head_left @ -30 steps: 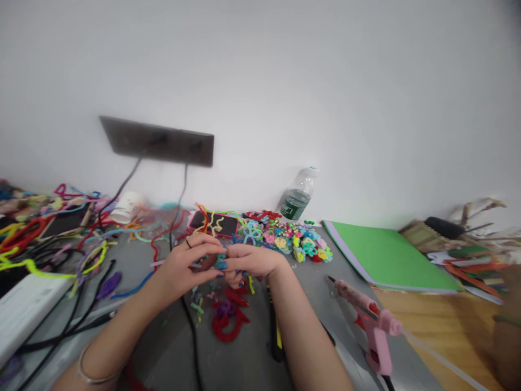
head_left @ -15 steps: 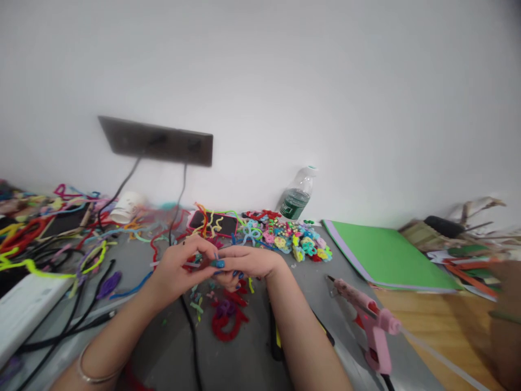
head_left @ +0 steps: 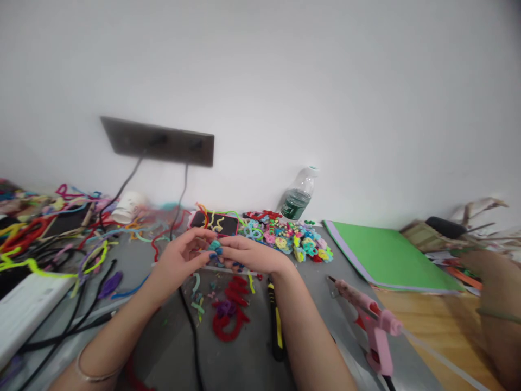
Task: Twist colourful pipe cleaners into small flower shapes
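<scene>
My left hand [head_left: 179, 262] and my right hand [head_left: 252, 255] meet above the grey table, fingers curled in a pinch. Between their fingertips is a small teal and blue pipe-cleaner piece [head_left: 214, 247]. A thin pale stick [head_left: 232, 270] runs under my right hand, and I cannot tell whether it is held. Below the hands lie red and purple pipe-cleaner shapes [head_left: 228, 315] and several small green scraps [head_left: 197, 296].
A heap of small coloured pipe-cleaner flowers [head_left: 297, 241] lies behind the hands, by a phone [head_left: 214, 222] and a water bottle [head_left: 298, 194]. A pink glue gun [head_left: 372, 323] stands at right, near a green folder [head_left: 386, 255]. Cables and loose pipe cleaners [head_left: 49, 244] crowd the left. Another person's arm [head_left: 499, 304] shows at far right.
Both hands have lifted slightly and shifted away from me with the small teal piece still between them. The other person's arm has come further into view at right.
</scene>
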Demonstrator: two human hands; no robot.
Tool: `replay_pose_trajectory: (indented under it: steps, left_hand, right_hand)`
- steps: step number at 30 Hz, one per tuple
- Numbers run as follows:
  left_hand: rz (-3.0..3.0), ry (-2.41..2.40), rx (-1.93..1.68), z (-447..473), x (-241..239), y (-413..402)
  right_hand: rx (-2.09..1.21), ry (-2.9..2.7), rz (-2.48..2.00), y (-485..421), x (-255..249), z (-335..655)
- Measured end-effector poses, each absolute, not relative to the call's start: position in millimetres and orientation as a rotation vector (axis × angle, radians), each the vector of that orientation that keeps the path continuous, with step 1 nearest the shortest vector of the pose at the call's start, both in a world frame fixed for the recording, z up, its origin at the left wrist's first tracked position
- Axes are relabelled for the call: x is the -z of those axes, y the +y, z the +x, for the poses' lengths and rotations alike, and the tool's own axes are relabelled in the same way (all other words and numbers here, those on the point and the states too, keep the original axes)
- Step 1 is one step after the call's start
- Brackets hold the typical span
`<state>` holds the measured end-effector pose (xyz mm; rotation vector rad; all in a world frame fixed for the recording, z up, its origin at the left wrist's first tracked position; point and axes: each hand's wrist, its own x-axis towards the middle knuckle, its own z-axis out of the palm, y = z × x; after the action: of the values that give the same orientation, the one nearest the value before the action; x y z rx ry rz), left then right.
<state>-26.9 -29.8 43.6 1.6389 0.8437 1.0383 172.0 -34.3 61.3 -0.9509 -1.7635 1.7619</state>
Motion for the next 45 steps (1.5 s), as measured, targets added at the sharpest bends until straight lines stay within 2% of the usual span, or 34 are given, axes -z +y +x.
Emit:
replay_pose_trajectory:
  steps: [5, 8, 21, 26, 39, 45]
  left_hand:
    - [1.520, 0.947, -1.009, -21.6, -43.3, -28.6]
    - [1.512, 0.989, -1.077, -22.7, -43.2, -27.2]
    - [1.667, 1.017, -1.288, -32.6, -39.2, -22.7]
    - [1.752, 1.000, -1.371, -32.1, -39.0, -23.4]
    - [1.830, 0.930, -1.424, -29.3, -44.6, -25.6]
    - [1.774, 0.917, -1.453, -27.6, -45.4, -28.4]
  right_hand:
    - [-1.316, -2.040, -1.109, -36.8, -64.3, 162.3]
    - [-1.169, -2.089, -1.118, -38.3, -65.4, 157.5]
    - [-1.700, -1.609, -1.002, -30.0, -59.1, 184.2]
    - [-1.785, -1.550, -0.968, -28.8, -56.8, 182.6]
    - [-1.757, -1.294, -0.808, -31.0, -63.0, 178.5]
    - [-1.492, -1.342, -0.764, -34.4, -71.0, 158.6]
